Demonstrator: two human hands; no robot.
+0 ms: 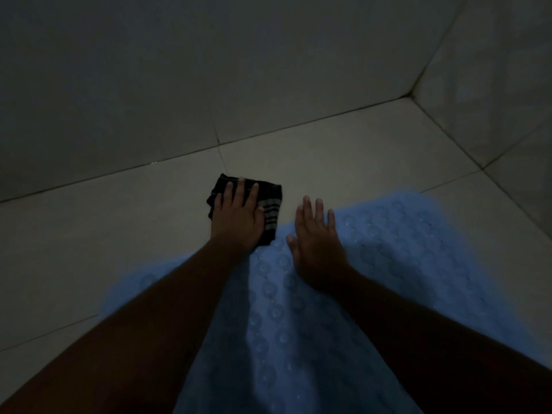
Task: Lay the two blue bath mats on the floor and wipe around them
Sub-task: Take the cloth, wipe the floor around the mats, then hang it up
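Note:
A blue bath mat (403, 249) with round bumps lies flat on the pale tiled floor (89, 234), running from the bottom of the view to the right. A second mat cannot be told apart in the dim light. My left hand (236, 216) presses flat, fingers spread, on a dark cloth (271, 207) with grey stripes, on the floor at the mat's far edge. My right hand (316, 243) rests palm down on the mat, fingers apart, holding nothing.
A tiled wall (149, 85) rises just beyond the cloth. A second wall (493, 100) closes the corner at the right. Bare floor tiles stretch to the left of the mat. The room is dim.

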